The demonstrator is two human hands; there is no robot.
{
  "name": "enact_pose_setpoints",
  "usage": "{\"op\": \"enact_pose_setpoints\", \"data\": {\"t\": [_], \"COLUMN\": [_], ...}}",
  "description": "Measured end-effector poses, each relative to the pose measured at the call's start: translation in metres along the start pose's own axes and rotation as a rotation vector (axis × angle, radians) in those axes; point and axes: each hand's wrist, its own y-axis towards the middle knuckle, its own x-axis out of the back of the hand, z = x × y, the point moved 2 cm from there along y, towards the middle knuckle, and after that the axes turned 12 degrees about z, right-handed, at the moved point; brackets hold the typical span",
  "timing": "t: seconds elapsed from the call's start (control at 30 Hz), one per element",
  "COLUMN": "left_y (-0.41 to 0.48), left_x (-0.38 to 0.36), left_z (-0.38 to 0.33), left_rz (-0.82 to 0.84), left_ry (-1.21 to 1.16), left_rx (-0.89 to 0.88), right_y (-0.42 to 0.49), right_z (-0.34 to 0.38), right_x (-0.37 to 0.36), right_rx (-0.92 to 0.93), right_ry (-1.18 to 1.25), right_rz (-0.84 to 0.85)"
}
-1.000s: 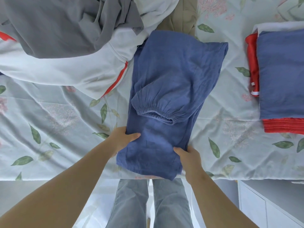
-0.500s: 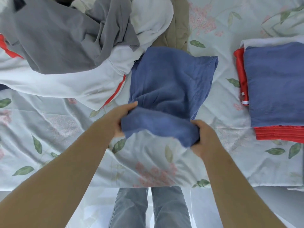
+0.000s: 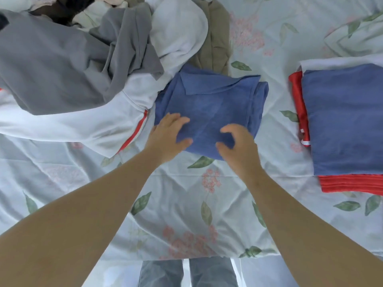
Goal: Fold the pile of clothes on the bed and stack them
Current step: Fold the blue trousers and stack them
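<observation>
The folded blue garment (image 3: 209, 104) lies mid-bed (image 3: 186, 204), between the loose pile (image 3: 62, 69) and the stack (image 3: 344, 121). The left hand (image 3: 167, 137) rests with straight fingers on its near left edge. The right hand (image 3: 238, 146), loosely curled, holds nothing at its near right corner.

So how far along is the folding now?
Done: a folded stack at right, blue over red. In hand: the blue garment, folded compact, left hand resting on it, right hand loosely curled above. Left: stacking it, then the grey-and-white pile.

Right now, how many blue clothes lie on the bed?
2: one folded piece at the centre, one top piece on the stack at right. The pile may hide more.
</observation>
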Motion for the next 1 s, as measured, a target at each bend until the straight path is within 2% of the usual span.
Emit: {"op": "enact_pose_setpoints", "data": {"t": [0.07,0.13,0.27,0.33,0.4,0.47,0.57,0.6,0.63,0.67,0.73,0.83,0.87,0.93,1.0], "left_y": [-0.004,-0.004,0.0,0.004,-0.002,-0.018,-0.05,-0.057,-0.06,-0.059,-0.052,-0.04,-0.036,-0.032,-0.033], "left_x": [-0.013,-0.016,-0.009,-0.004,-0.002,-0.007,-0.024,-0.03,-0.036,-0.039,-0.04,-0.035,-0.03,-0.021,-0.02], "left_z": [0.012,0.021,0.021,0.015,0.008,0.004,0.002,0.001,0.001,0.001,-0.001,-0.008,-0.009,-0.005,-0.002], "left_rz": [0.202,0.221,0.033,0.049,0.117,0.275,0.7,0.771,0.762,0.682,0.449,0.166,0.052,-0.165,-0.218], "left_ry": [0.333,0.494,0.558,0.521,0.554,0.587,0.396,0.332,0.288,0.262,0.294,0.257,0.161,-0.079,-0.196], "left_rx": [0.011,0.008,-0.047,-0.073,-0.121,-0.181,-0.116,-0.074,-0.043,-0.025,-0.039,-0.05,0.006,0.187,0.341], "right_y": [-0.005,-0.005,0.006,0.007,0.001,-0.015,-0.044,-0.051,-0.057,-0.06,-0.057,-0.036,-0.029,-0.018,-0.017], "right_z": [-0.011,-0.021,-0.027,-0.023,-0.025,-0.029,-0.031,-0.032,-0.032,-0.034,-0.036,-0.029,-0.025,-0.017,-0.015], "right_x": [-0.02,-0.027,-0.015,-0.006,0.0,0.004,0.002,0.0,-0.002,-0.004,-0.005,-0.002,0.0,0.003,0.004], "right_rx": [0.043,-0.003,0.018,0.015,0.006,-0.037,-0.192,-0.229,-0.266,-0.316,-0.371,-0.147,-0.07,-0.04,-0.131], "right_ry": [-0.423,-0.616,-0.596,-0.552,-0.567,-0.555,-0.385,-0.337,-0.291,-0.233,-0.09,-0.111,-0.138,-0.211,-0.239], "right_rz": [0.196,0.303,0.19,0.171,0.227,0.408,0.873,0.984,1.045,1.039,0.85,0.442,0.329,0.149,0.051]}}
